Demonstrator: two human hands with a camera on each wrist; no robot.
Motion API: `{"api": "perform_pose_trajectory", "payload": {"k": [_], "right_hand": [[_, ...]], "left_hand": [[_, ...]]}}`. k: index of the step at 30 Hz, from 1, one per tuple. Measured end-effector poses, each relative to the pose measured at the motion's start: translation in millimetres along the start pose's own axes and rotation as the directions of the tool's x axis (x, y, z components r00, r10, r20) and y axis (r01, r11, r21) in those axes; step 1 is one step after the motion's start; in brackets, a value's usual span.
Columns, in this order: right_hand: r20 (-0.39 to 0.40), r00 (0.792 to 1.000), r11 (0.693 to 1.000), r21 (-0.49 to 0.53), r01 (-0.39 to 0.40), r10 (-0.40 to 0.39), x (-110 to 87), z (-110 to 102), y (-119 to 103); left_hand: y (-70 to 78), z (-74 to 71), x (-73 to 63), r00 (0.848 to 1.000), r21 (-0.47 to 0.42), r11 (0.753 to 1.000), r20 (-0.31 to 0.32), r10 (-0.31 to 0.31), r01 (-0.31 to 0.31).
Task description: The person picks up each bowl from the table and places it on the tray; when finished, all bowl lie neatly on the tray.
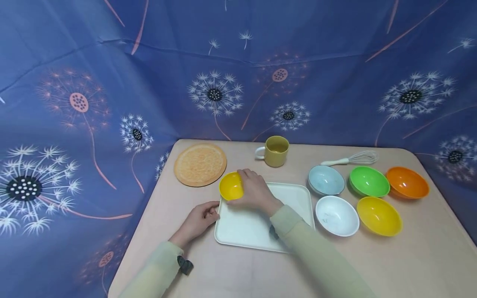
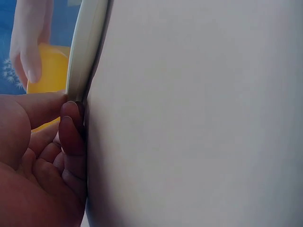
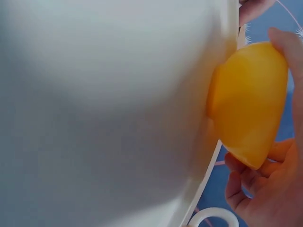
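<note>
- Here, the right hand (image 1: 257,191) grips the small yellow bowl (image 1: 230,187) by its side, at the far left corner of the white tray (image 1: 238,231); its opening faces up.
- The left hand (image 1: 201,218), fingers curled, pinches the tray's left edge.
- A round board (image 1: 200,164) lies just beyond the bowl to the left, and a mug (image 1: 276,153) stands behind the tray.
- Right of the tray sit a blue bowl (image 1: 326,180), green bowl (image 1: 369,182), orange bowl (image 1: 408,183), white bowl (image 1: 337,216) and larger yellow bowl (image 1: 380,216), with a whisk (image 1: 340,161) behind.
- The right sleeve (image 1: 316,244) hides the tray's near right corner.
</note>
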State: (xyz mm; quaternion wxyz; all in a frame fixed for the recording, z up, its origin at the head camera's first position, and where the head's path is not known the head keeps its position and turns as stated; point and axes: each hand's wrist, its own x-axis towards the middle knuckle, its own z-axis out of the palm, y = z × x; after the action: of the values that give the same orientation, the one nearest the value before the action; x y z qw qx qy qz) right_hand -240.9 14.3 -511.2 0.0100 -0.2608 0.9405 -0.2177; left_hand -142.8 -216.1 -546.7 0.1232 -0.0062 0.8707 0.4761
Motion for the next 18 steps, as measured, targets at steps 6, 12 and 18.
{"api": "perform_pose_trajectory", "payload": {"k": [6, 12, 18], "right_hand": [[0.034, 0.999, 1.000, 0.001, -0.016, 0.016, 1.0, -2.2, -8.4], [0.020, 1.000, 0.999, -0.045, -0.016, 0.017, 0.6, -1.4, -10.2], [0.049, 0.999, 0.996, -0.089, -0.014, 0.018, -0.6, -3.1, -10.6]], "left_hand": [[0.6, 4.4, 0.6, 1.000, 0.000, 1.000, 0.013, 0.014, -0.014], [0.8, 3.2, 0.4, 1.000, 0.004, 1.000, 0.021, 0.002, -0.002], [-0.5, 0.6, 0.2, 1.000, 0.002, 1.000, 0.022, 0.004, -0.005]]}}
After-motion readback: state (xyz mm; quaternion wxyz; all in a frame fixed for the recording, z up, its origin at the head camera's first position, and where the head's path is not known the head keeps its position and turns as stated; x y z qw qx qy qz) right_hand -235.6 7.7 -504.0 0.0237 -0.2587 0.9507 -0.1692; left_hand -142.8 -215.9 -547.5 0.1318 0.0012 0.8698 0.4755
